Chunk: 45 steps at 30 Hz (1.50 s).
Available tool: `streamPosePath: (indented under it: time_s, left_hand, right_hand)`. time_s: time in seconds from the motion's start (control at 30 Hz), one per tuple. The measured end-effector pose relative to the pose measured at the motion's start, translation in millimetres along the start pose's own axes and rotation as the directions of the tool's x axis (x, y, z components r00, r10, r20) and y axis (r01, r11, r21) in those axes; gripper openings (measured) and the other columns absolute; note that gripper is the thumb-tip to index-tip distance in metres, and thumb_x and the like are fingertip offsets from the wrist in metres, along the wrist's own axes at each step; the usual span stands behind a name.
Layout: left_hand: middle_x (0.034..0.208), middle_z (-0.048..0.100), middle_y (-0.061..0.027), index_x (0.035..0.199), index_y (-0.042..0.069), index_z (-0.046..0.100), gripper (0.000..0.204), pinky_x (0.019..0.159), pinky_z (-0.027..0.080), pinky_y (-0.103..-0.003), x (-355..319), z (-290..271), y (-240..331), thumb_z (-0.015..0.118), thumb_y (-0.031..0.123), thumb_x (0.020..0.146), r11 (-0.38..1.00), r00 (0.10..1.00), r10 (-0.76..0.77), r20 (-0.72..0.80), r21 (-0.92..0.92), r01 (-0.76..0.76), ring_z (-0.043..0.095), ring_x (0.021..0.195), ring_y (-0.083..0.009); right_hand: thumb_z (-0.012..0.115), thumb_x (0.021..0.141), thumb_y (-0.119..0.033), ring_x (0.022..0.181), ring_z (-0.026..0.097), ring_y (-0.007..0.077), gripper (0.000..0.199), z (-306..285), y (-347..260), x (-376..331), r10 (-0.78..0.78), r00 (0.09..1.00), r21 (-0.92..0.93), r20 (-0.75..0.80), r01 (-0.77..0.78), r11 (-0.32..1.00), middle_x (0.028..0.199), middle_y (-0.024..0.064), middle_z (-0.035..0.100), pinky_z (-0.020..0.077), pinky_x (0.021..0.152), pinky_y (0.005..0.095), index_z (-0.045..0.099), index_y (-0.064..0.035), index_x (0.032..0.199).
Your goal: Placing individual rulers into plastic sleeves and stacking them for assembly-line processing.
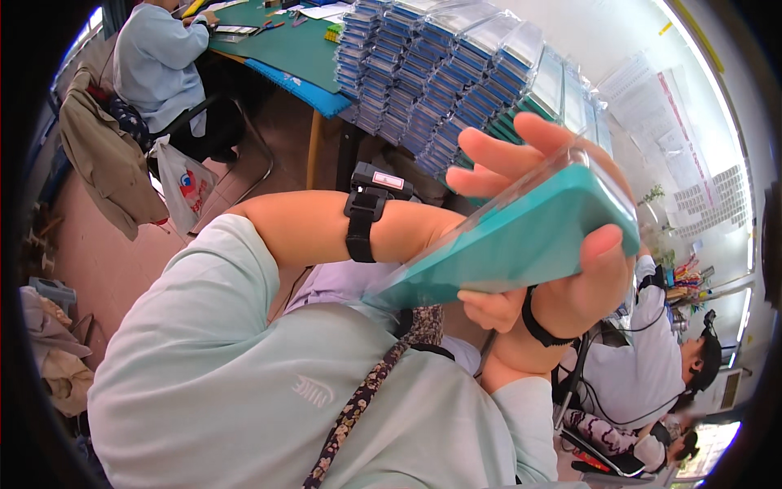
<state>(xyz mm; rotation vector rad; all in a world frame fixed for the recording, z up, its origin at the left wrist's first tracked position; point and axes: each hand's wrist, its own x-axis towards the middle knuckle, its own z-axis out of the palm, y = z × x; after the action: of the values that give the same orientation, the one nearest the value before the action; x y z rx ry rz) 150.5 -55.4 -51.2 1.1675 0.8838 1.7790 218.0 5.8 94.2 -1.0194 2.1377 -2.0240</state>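
A flat teal pack in a clear plastic sleeve [513, 236] is held up in front of my chest, tilted, its far end raised to the right. My right hand [599, 273] grips that raised end, thumb on the near face and fingers reaching across the far edge. My left forearm, with a black strapped device [371, 200], passes behind the pack. Most of my left hand is hidden there; curled fingertips that appear to be its own [493, 308] show at the lower edge. A black band [542, 322] circles my right wrist.
Tall stacks of plastic-wrapped blue and teal packs [440, 73] stand on the green table [285, 45] ahead. A seated person [159, 57] works at its far left. Left, a chair holds a jacket [106, 155] and a plastic bag [186, 183]. Other people [623, 367] sit at right.
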Motion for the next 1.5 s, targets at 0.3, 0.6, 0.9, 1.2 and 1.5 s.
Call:
streamPosePath:
  time_s: [0.3, 0.6, 0.9, 1.2, 1.5]
  left_hand:
    - [0.069, 0.055, -0.0018, 0.098, 0.002, 0.061, 0.057, 0.059, 0.042, -0.028, -2, 21, 26, 0.041, 0.055, 0.093, 0.997, 0.946, -0.021, -0.322, 0.063, 0.044, 0.051, 0.065, -0.0133]
    - [0.065, 0.054, -0.0040, 0.086, 0.003, 0.059, 0.045, 0.055, 0.041, -0.029, -63, 17, 63, 0.060, 0.048, 0.085, 0.896, 0.880, 0.247, -0.406, 0.442, -0.048, 0.050, 0.057, -0.0162]
    - [0.061, 0.055, -0.0098, 0.074, 0.004, 0.058, 0.037, 0.049, 0.040, -0.033, -78, 34, 66, 0.079, 0.034, 0.071, 0.322, 0.819, 0.510, -0.264, 0.941, 0.102, 0.053, 0.053, -0.0260]
    - [0.062, 0.046, 0.0002, 0.080, 0.002, 0.055, 0.037, 0.045, 0.029, -0.021, -72, 31, 107, 0.080, 0.027, 0.072, 0.217, 0.584, 0.800, -0.137, 0.974, -0.069, 0.036, 0.052, -0.0057]
    - [0.053, 0.040, 0.0016, 0.088, 0.005, 0.056, 0.033, 0.046, 0.028, -0.024, -45, 58, 176, 0.081, 0.019, 0.070, -0.561, 0.548, 0.714, 0.436, 0.824, 0.076, 0.036, 0.048, -0.0110]
  right_hand:
    - [0.047, 0.085, -0.062, 0.088, 0.065, 0.0366, 0.083, 2, 0, -9, -0.178, 0.949, -0.081, -0.260, 0.163, 0.983, 0.106, 0.0272, 0.060, 0.0565, 0.071, 0.0397, 0.046, 0.0124, 0.120]
    - [0.039, 0.089, -0.043, 0.070, 0.059, 0.0246, 0.056, -10, -8, 2, -0.043, 0.913, 0.335, -0.406, 0.192, 0.922, 0.082, 0.0141, 0.059, 0.0510, 0.070, 0.0356, 0.055, 0.0079, 0.106]
    - [0.031, 0.092, -0.033, 0.083, 0.065, 0.0310, 0.051, -3, 19, 10, -0.156, 0.940, 0.460, -0.303, 0.288, 0.840, 0.095, 0.0233, 0.064, 0.0526, 0.079, 0.0391, 0.055, 0.0079, 0.110]
    - [0.030, 0.096, -0.039, 0.091, 0.063, 0.0292, 0.055, 13, 0, 21, -0.001, 0.921, 0.274, -0.390, 0.117, 0.955, 0.103, 0.0239, 0.062, 0.0492, 0.087, 0.0375, 0.054, 0.0077, 0.112]
    - [0.050, 0.093, -0.025, 0.080, 0.057, 0.0093, 0.030, 12, 16, 41, -0.341, 0.867, 0.094, -0.362, 0.398, 0.913, 0.088, 0.0069, 0.064, 0.0443, 0.073, 0.0220, 0.061, 0.0026, 0.096]
